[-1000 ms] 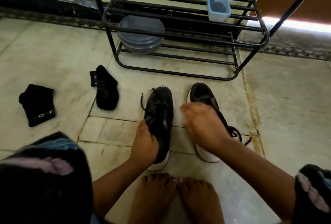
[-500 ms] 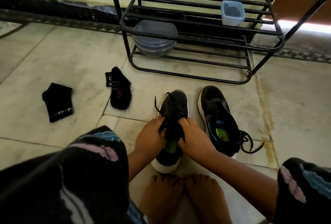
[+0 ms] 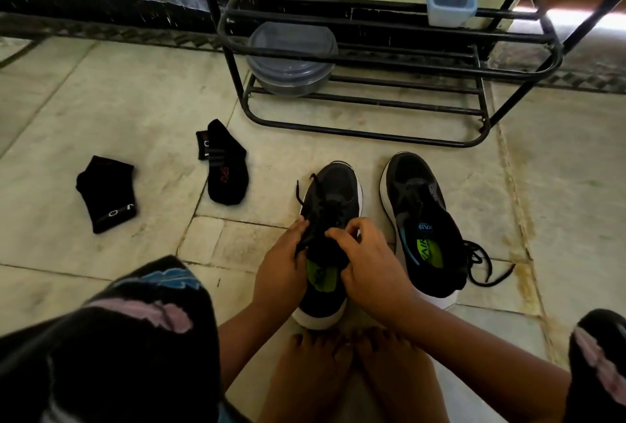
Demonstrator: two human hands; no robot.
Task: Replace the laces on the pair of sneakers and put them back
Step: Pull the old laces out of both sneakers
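R hand point(image 3: 367, 268) shifted to mesh sneaker point(image 3: 333, 199); both pinch laces point(image 3: 313, 200)

Black sneakers point(image 3: 420, 219) side by side, laced.

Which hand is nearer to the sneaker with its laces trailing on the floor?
The right hand. It grips the other sneaker just beside the trailing-lace sneaker, without touching it. The left hand holds that other sneaker's far side, farther away.
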